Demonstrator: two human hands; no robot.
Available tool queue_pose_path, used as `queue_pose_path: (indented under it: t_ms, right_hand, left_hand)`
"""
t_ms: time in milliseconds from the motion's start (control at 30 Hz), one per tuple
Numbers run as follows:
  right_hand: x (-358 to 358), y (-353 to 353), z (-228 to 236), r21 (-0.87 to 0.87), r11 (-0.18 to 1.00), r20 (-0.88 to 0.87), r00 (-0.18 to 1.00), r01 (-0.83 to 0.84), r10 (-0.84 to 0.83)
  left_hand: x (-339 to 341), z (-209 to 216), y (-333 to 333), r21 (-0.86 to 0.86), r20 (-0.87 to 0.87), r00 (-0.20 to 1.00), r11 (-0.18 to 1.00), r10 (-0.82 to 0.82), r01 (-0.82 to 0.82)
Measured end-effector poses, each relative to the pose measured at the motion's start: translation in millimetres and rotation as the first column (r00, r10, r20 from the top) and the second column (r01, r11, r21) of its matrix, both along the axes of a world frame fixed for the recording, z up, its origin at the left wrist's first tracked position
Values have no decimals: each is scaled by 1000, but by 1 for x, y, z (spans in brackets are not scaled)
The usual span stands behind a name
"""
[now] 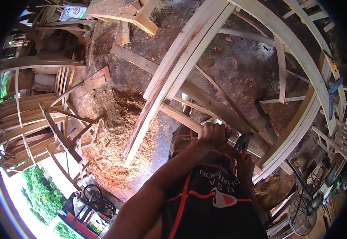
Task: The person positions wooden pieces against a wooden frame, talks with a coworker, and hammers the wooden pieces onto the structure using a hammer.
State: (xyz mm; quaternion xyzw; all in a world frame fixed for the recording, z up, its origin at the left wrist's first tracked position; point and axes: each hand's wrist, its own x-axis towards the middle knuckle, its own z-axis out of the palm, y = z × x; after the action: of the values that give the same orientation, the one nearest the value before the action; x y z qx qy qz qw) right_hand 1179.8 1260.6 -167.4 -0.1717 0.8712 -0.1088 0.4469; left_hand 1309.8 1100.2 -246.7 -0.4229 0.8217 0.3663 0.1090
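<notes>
My left hand [215, 133] reaches forward across my black shorts with red stripes [205, 191] and is closed around a pale wooden slat [179, 116] that runs slantwise in front of me. My right hand [246, 164] sits lower, just right of the left one, gripping a dark metal tool with curved jaws [243, 142]; the jaws point up toward the slat. A bundle of long pale planks [169, 75] leans from the upper right down to the floor, crossing just above the slat.
A heap of wood shavings [113, 135] covers the floor at left. Stacked wooden frames [26, 119] fill the left side, curved wooden rails [301, 59] the right. A standing fan [303, 213] is at lower right, a motorbike [96, 197] at lower left.
</notes>
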Motion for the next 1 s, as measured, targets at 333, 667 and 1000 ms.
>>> queue_pose_path:
  t_ms: [333,667,1000]
  right_hand:
    - [-63,-81,35,-470,755,-53,869,-457,492]
    - [-77,-303,11,-8,-629,-652,-473,-777,593]
    - [4,-356,-33,41,-799,-635,-633,-600,443]
  left_hand:
    - [0,3,-7,35,25,1000,999,-13,12]
    - [-1,9,-19,159,33,996,985,-78,72]
    - [-2,-17,-2,59,6,986,984,-167,166]
